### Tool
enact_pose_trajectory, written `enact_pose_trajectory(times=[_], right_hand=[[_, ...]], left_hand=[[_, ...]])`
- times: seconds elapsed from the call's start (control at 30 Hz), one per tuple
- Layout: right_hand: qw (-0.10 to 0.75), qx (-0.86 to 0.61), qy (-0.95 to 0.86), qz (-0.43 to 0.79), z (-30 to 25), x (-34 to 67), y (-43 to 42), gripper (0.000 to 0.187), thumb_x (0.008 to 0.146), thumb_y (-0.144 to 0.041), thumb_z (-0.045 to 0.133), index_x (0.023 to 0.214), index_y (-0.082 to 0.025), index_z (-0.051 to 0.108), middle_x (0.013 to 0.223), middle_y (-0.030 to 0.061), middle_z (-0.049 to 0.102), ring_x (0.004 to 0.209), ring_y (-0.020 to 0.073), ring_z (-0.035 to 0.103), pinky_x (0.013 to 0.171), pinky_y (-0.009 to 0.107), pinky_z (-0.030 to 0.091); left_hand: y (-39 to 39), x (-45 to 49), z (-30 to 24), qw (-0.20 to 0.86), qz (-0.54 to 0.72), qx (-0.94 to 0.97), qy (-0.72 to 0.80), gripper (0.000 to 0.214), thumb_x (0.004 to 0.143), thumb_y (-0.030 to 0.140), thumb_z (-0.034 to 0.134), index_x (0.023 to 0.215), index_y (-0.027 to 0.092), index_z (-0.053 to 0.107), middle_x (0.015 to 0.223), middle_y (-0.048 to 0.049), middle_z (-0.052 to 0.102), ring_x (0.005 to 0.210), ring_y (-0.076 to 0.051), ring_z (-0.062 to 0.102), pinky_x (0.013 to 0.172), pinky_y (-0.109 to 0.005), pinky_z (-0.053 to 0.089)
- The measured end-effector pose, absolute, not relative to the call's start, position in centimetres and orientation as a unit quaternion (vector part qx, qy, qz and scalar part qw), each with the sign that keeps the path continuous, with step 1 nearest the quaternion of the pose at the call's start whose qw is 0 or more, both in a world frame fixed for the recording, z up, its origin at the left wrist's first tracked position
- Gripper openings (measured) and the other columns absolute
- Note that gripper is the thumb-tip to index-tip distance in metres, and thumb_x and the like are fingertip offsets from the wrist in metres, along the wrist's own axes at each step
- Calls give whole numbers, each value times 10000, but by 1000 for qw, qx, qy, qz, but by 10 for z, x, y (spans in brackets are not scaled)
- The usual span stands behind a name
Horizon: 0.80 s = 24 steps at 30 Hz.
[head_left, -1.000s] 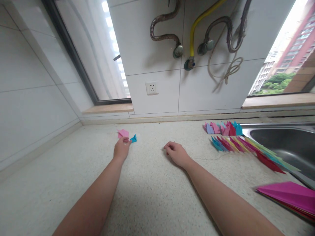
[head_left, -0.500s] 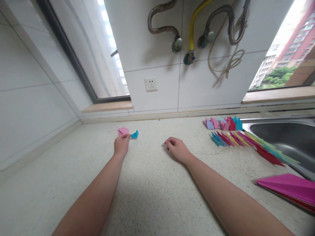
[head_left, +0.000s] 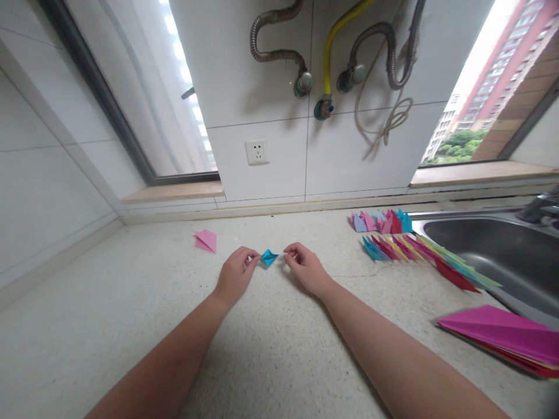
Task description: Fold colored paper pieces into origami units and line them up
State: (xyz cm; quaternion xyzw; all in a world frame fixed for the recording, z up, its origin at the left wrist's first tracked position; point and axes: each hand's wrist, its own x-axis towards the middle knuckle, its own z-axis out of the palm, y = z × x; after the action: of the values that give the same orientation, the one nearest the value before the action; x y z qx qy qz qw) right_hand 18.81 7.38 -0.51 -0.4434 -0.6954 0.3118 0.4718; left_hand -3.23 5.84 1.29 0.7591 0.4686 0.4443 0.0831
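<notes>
A small blue folded-paper boat shape (head_left: 269, 258) is held just above the pale counter (head_left: 262, 349). My left hand (head_left: 238, 272) pinches its left corner between thumb and fingertips. Close to its right corner is my right hand (head_left: 307, 269), with curled fingers and a small gap between thumb and forefinger; nothing shows in it, and it appears just apart from the paper. Farther left lies a pink folded paper piece (head_left: 205, 240), flat on the counter and touched by neither hand.
Small folded paper pieces (head_left: 379, 222) stand in a row at the back right. In front, a fanned row of coloured folded papers (head_left: 402, 248) reaches the steel sink (head_left: 489, 233). Nearer me lies a magenta-topped paper stack (head_left: 498, 331). A socket (head_left: 257, 152) is on the wall.
My left hand has brought the blue paper piece rightward and nearer to me, away from the pink one. My right hand stays near the middle, its fingertips now beside the blue paper.
</notes>
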Motion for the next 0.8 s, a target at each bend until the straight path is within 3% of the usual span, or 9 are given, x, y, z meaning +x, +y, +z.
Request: enact_pose_trajectory(times=[0.43,0.8], right_hand=[[432,-450,-745,237,-3,185,71,104,873,-265,561,891,-211,648,788,12,652,625,127,511,612,252,382],[466,-475,-704,248,-7,188,75,119,889,-275,512,888,-205,608,737,7,594,633,145,495,594,262,372]], left_hand=[[63,-30,9,110,436,776,443,147,930,300,551,877,206,651,838,-34,631,752,-165,554,742,-304,430],[69,-29,2,161,488,711,479,150,907,324,559,859,201,630,822,-31,625,764,-171,567,686,-281,432]])
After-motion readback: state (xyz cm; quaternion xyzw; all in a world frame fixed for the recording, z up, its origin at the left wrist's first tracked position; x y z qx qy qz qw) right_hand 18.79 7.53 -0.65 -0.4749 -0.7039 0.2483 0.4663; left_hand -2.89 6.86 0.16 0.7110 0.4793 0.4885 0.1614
